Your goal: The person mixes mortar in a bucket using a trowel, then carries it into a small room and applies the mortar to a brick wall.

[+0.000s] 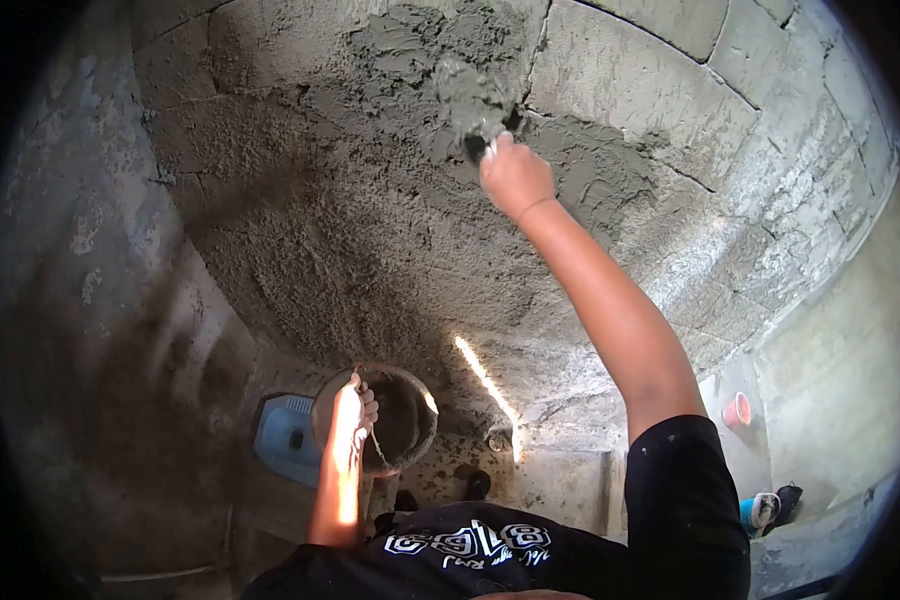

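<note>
My right hand (517,175) is closed around the handle of a trowel, stretched up against the wall (630,70). Wet grey mortar (467,95) covers the trowel's blade, which is at the wall. Around it, fresh mortar (590,165) lies in thick, rough patches on the blocks. Lower down, my left hand (366,400) is closed on the rim of a round bucket (427,440). The bucket's inside is dark, and its contents are hard to make out.
A blue squat toilet (288,438) is set in the floor left of the bucket. At the right are a pink cup (737,411) and a blue-and-white container (760,511) beside a dark object. A strip of sunlight crosses the lower wall.
</note>
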